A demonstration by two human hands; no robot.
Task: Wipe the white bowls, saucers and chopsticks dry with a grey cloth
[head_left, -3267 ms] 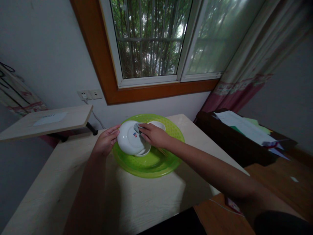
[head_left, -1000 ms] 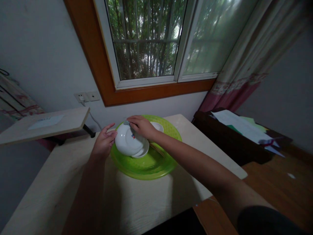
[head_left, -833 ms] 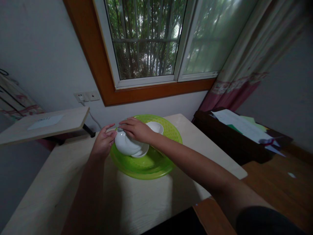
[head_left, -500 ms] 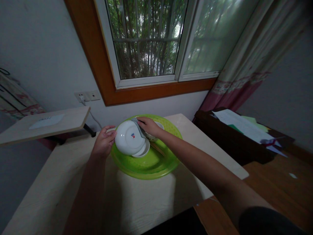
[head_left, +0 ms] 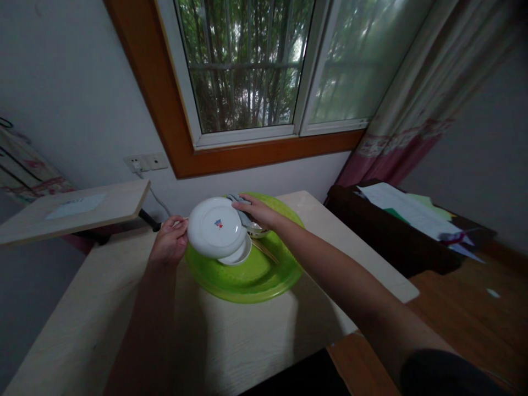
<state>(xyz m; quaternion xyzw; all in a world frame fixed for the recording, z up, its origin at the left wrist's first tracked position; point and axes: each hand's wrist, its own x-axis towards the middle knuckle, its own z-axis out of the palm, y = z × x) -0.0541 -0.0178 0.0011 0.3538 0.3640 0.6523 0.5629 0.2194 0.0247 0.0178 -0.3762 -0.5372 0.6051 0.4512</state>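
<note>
At left, writing on the shelf's paper (head_left: 76, 206) is too blurred for us to read. Left hand (head_left: 169, 241) pinches the rim of a white dish (head_left: 216, 234), underside towards us, over the green basin (head_left: 245, 294) on the bench (head_left: 235, 344); its blue-and-red mark is illegible. It part-hides a white bowl (head_left: 238, 257). Right hand (head_left: 260, 212) grips a grey cloth (head_left: 235, 198), fingers bent together, partly covering a patterned bowl (head_left: 258, 234) beside thin sticks (head_left: 266, 252).

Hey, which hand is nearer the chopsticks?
Right. The right hand, with the gray cloth, is just beyond the chopsticks; the left hand is farther off, left of them, holding the white dish.
</note>
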